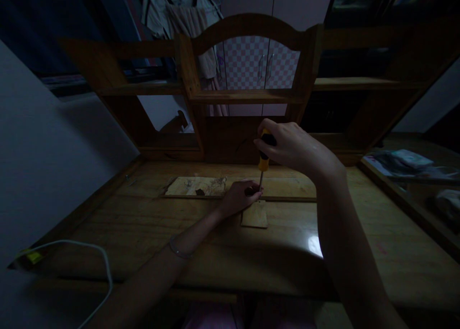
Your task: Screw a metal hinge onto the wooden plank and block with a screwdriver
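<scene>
1. The wooden desk (pixel 143 233) ran out broad and bare toward 6 o'clock, while its back edge met the hutch shelving (pixel 247 96) at 12 o'clock, which closed off the room behind the hands.
2. A grey wall (pixel 46 166) bounded the desk at 9 o'clock, and a raised side ledge (pixel 402 194) with papers (pixel 402 161) bounded it at 3 o'clock.
3. A white cable (pixel 104 266) curled over the desk's near corner at 8 o'clock, well apart from the hands.
4. The right hand (pixel 291 146) was clenched around the handle of a yellow-and-black screwdriver (pixel 264 158), held upright with its shaft pointing down.
5. The left hand (pixel 239 197) was loosely curled, its fingertips (pixel 256 190) pinched at the screwdriver's tip; what they held there was too small and dark to tell.
6. A small wooden piece (pixel 255 216) lay flat on the desk just under the tip, at the left hand's 5 o'clock.
7. A long flat board (pixel 197 186) lay behind, toward 10 o'clock.
8. The right forearm came in steeply from 5 o'clock with the wrist bent over the handle; the left forearm, wearing a bracelet (pixel 178 250), reached from 7 o'clock low over the desk.
</scene>
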`<state>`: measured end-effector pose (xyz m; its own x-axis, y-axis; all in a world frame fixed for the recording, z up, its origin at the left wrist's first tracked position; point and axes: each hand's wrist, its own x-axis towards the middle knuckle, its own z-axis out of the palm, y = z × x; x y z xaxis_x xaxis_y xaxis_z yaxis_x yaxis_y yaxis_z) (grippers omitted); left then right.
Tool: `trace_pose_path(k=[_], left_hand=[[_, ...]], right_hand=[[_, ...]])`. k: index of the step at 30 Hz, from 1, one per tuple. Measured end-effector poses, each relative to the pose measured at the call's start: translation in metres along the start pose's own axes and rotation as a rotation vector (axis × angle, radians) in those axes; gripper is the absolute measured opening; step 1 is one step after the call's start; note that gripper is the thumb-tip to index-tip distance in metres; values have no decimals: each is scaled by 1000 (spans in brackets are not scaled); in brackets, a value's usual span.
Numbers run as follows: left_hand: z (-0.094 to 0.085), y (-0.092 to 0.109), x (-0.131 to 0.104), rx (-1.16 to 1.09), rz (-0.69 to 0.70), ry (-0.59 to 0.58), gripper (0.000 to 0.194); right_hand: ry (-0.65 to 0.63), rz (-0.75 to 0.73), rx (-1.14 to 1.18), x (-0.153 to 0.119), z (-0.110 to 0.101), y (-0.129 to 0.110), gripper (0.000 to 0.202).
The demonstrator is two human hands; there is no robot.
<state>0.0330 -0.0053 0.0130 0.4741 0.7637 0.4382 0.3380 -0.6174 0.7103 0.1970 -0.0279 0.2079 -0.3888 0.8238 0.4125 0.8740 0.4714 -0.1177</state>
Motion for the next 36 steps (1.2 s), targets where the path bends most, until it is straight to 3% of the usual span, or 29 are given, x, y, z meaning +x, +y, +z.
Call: trace_pose_path(k=[16, 21, 29, 32, 36], left_hand=[[-1, 3, 1, -2, -26, -5, 12], [-3, 7, 1, -24, -88, -30, 19], [-7, 7, -1, -61, -56, -38, 27], [-6, 4, -2, -50, -88, 40, 23], [-8, 0, -2, -55, -135, 235, 20]], right_hand=[[27, -46, 34, 0, 1, 0, 28], [32, -50, 18, 0, 1, 0, 29], [36, -41, 17, 0, 2, 1, 27], [9, -23, 9, 0, 1, 1, 31], [9, -27, 16, 0, 1, 0, 34]])
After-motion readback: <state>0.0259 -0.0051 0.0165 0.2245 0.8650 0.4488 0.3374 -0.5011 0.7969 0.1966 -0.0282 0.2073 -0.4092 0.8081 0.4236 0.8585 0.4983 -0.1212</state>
